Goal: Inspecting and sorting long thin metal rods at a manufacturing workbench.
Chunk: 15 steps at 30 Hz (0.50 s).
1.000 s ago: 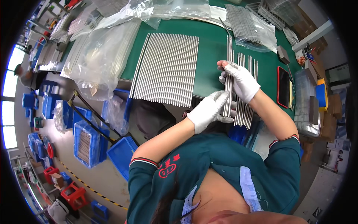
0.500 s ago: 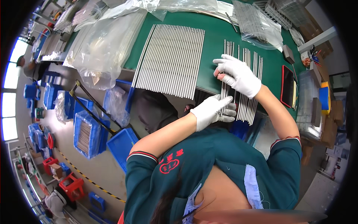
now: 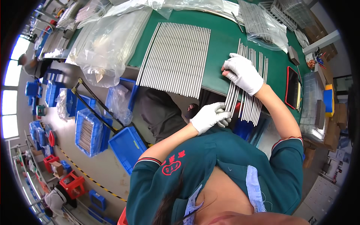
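Both my hands wear white gloves. My left hand point(image 3: 210, 116) is closed around the near ends of a few thin metal rods point(image 3: 231, 95) that stick out over the green table's point(image 3: 221, 45) front edge. My right hand point(image 3: 243, 72) presses flat on the same small row of rods point(image 3: 255, 86) farther up, fingers bent over them. A much wider row of identical grey rods point(image 3: 176, 58) lies side by side to the left of my hands, untouched.
Clear plastic bags point(image 3: 108, 41) with more rods hang over the table's left end; another bag point(image 3: 262, 26) lies at the back right. A red-edged tablet point(image 3: 291, 88) and clear boxes point(image 3: 313, 108) sit at right. Blue bins point(image 3: 90, 129) stand on the floor below.
My left hand slid down to the rods' near ends and closed on them. My right hand shifted up the row and flattened on it.
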Motion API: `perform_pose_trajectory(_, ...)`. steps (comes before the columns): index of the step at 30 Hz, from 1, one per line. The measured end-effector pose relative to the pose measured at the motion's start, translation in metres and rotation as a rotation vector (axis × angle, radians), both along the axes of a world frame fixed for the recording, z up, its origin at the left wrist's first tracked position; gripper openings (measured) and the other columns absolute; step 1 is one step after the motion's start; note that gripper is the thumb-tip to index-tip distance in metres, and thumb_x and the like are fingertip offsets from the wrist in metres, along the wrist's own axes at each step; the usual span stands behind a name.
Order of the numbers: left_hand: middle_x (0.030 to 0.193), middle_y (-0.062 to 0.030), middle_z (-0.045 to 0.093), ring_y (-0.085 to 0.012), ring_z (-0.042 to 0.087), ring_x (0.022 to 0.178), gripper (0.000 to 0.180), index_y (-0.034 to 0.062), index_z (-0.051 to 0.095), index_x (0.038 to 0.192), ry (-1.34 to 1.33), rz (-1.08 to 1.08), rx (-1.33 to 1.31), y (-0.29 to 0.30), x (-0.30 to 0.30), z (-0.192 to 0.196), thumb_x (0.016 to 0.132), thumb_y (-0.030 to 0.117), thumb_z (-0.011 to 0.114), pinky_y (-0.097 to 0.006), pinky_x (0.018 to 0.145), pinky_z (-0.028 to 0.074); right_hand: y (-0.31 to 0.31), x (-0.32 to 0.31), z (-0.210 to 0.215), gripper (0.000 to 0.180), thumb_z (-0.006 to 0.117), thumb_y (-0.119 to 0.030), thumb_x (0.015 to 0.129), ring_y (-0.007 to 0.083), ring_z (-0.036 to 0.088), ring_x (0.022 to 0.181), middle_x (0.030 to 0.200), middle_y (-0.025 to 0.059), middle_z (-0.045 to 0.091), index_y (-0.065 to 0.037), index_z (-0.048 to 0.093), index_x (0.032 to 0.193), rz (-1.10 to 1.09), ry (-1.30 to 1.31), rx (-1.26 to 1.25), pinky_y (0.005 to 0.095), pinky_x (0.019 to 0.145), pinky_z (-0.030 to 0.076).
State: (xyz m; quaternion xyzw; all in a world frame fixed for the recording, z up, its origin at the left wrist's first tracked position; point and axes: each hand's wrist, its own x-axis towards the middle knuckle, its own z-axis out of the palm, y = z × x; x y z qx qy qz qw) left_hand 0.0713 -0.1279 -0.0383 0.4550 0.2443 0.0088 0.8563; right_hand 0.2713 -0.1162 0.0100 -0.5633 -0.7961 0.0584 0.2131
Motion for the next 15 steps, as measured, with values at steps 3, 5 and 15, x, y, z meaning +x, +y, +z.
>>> perform_pose_trajectory(3, 0.085, -0.0108, 0.061, -0.0141, 0.059, 0.072, 0.04, -0.0022, 0.049, 0.113, 0.048, -0.074, 0.06, 0.009, -0.014, 0.001, 0.085, 0.025, 0.055, -0.025, 0.063, 0.049, -0.006, 0.003, -0.004, 0.011, 0.059, -0.015, 0.073, 0.0284, 0.053, 0.072, 0.069, 0.011, 0.055, -0.005, 0.055, 0.075, 0.006, 0.035, -0.037, 0.037, 0.085, 0.039)
perform_pose_trajectory(5, 0.076, -0.0102, 0.061, -0.0155, 0.061, 0.064, 0.036, -0.001, 0.058, 0.099, 0.169, -0.042, 0.159, 0.026, -0.039, 0.009, 0.086, 0.032, 0.052, -0.025, 0.059, 0.05, -0.012, 0.007, -0.005, 0.011, 0.061, -0.01, 0.072, 0.0269, 0.055, 0.074, 0.073, 0.0079, 0.056, -0.005, 0.053, 0.078, -0.023, 0.003, -0.002, 0.0414, 0.093, 0.038)
perform_pose_trajectory(15, 0.057, 0.0044, 0.036, -0.0062, 0.033, 0.041, 0.02, 0.0151, 0.043, 0.075, 0.117, 0.934, 0.017, 0.06, -0.079, -0.003, 0.084, 0.025, 0.058, -0.02, 0.036, 0.025, -0.003, -0.01, 0.012, 0.014, 0.062, -0.014, 0.072, 0.0277, 0.056, 0.088, 0.083, 0.0103, 0.059, -0.005, 0.055, 0.08, -0.01, -0.03, -0.114, 0.0421, 0.095, 0.035)
